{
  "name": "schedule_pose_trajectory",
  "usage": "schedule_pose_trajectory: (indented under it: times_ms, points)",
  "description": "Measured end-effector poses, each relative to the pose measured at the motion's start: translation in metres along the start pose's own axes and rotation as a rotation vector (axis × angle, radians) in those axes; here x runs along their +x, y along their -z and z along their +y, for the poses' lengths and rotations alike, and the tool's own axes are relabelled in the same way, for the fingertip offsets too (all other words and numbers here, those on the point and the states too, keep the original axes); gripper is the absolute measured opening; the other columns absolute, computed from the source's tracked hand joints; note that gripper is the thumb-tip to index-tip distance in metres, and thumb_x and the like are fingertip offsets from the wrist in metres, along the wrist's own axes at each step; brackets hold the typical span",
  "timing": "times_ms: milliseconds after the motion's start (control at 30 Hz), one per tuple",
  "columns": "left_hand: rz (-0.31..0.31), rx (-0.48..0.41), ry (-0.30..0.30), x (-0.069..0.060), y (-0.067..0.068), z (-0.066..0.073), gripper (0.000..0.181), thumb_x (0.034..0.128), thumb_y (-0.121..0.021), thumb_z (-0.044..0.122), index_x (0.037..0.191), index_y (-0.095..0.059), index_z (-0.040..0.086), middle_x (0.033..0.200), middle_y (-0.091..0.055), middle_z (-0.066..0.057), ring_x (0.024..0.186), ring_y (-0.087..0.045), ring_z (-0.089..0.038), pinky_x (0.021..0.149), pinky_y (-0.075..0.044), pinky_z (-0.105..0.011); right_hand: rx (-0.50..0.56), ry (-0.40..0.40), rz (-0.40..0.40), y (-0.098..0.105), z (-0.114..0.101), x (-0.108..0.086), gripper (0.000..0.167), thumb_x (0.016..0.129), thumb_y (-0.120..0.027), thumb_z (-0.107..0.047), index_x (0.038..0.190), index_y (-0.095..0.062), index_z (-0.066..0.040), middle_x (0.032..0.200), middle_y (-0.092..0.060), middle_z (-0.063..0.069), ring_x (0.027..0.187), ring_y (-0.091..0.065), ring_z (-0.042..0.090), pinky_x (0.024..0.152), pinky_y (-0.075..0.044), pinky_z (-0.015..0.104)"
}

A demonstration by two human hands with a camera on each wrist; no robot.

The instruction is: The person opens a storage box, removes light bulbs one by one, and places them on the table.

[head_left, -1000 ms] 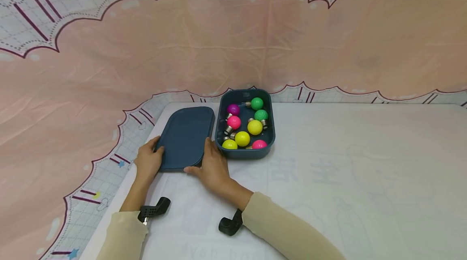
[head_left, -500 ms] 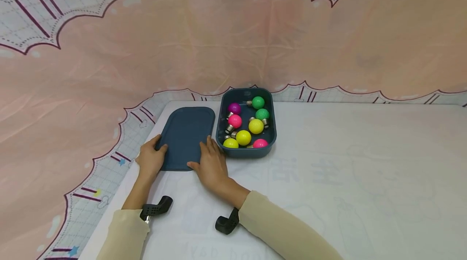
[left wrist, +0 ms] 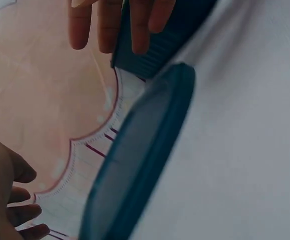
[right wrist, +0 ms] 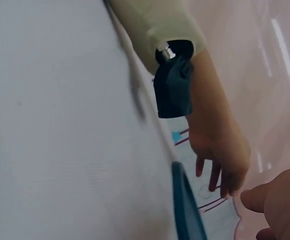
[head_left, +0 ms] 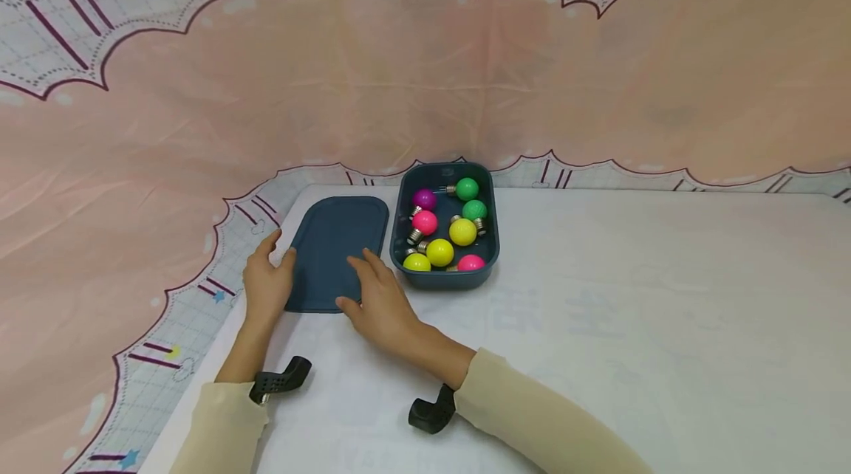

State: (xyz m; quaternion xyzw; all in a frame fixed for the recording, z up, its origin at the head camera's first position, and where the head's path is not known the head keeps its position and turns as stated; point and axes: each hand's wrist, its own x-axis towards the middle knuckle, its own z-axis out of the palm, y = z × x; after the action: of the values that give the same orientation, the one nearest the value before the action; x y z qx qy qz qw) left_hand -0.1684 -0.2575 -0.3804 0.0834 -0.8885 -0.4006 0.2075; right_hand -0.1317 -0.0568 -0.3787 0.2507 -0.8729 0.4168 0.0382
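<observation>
A flat dark blue lid (head_left: 335, 245) with rounded corners lies on the white table, left of a matching open box (head_left: 445, 280). My left hand (head_left: 266, 282) stands at the lid's left edge, fingers extended and thumb spread away from them; it grips nothing. Over the lid's lower right part is my right hand (head_left: 385, 308), its fingers spread and loosely bent, holding nothing. In the left wrist view a gap shows between the lid (left wrist: 134, 155) and the left hand (left wrist: 2, 195). Inside the box are several bulbs, among them a yellow bulb (head_left: 440, 252) and a green bulb (head_left: 467, 188).
White cloth covers the table (head_left: 651, 311), which stretches off to the right. Behind it and along the left hangs a peach curtain (head_left: 465, 75) with a scalloped print. Each wrist wears a black camera mount (head_left: 282, 379).
Both hands have come off the lid: the left moved slightly left with its fingers opening, and the right lifted from the lid's right edge. The lid and box stay in place.
</observation>
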Motion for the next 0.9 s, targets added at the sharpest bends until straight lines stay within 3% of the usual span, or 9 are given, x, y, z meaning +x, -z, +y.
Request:
schedule_pose_trajectory:
  times_ms: [133,233,433,567,767,900]
  points:
    - [0.029,-0.078,-0.056,0.0,0.002,0.013,0.046,0.0973,-0.052,0.013,0.141,-0.045,0.002,0.137,-0.049,-0.022,0.123,-0.045,-0.039,0.095,-0.038,-0.053,0.043,0.008,-0.018,0.015,-0.008,-0.003,0.06,0.092,-0.066,-0.024,0.143,-0.041,-0.003,0.151,-0.03,0.018,0.133,-0.039,0.032,0.1,-0.04,0.043]
    - [0.025,-0.147,-0.097,-0.002,0.002,0.023,0.046,0.0982,-0.053,0.015,0.142,-0.046,0.006,0.139,-0.05,-0.012,0.118,-0.049,-0.032,0.086,-0.043,-0.035,0.071,0.019,-0.014,0.028,-0.01,-0.005,0.059,0.094,-0.063,-0.024,0.144,-0.04,-0.006,0.152,-0.028,0.015,0.134,-0.037,0.03,0.101,-0.039,0.044]
    - [-0.064,-0.282,-0.195,-0.005,0.001,0.039,0.048,0.0979,-0.055,0.013,0.143,-0.043,0.006,0.143,-0.046,-0.007,0.124,-0.045,-0.027,0.082,-0.039,-0.017,0.093,0.043,0.043,0.052,-0.004,-0.004,0.058,0.094,-0.063,-0.023,0.144,-0.04,-0.008,0.15,-0.033,0.012,0.134,-0.037,0.028,0.101,-0.039,0.042]
    - [-0.146,-0.317,-0.229,-0.008,-0.003,0.049,0.05,0.0989,-0.054,0.013,0.146,-0.039,0.006,0.146,-0.042,-0.007,0.127,-0.042,-0.029,0.087,-0.04,-0.021,0.097,0.036,0.085,0.066,0.004,-0.002,0.057,0.093,-0.065,-0.022,0.143,-0.041,-0.009,0.147,-0.038,0.011,0.13,-0.042,0.026,0.095,-0.045,0.038]
    - [-0.237,-0.37,-0.278,-0.005,-0.016,0.057,0.053,0.0993,-0.052,0.012,0.148,-0.034,0.008,0.149,-0.037,-0.006,0.131,-0.038,-0.03,0.097,-0.037,-0.034,0.108,0.033,0.141,0.084,0.018,0.001,0.055,0.092,-0.066,-0.019,0.142,-0.043,-0.009,0.141,-0.045,0.01,0.112,-0.056,0.028,0.085,-0.052,0.035]
    - [-0.311,-0.404,-0.291,-0.003,-0.026,0.059,0.054,0.099,-0.053,0.013,0.149,-0.033,0.009,0.151,-0.035,-0.005,0.131,-0.038,-0.03,0.099,-0.036,-0.043,0.119,0.005,0.152,0.094,0.027,0.003,0.056,0.092,-0.066,-0.019,0.142,-0.044,-0.011,0.14,-0.045,0.01,0.111,-0.057,0.027,0.081,-0.053,0.037]
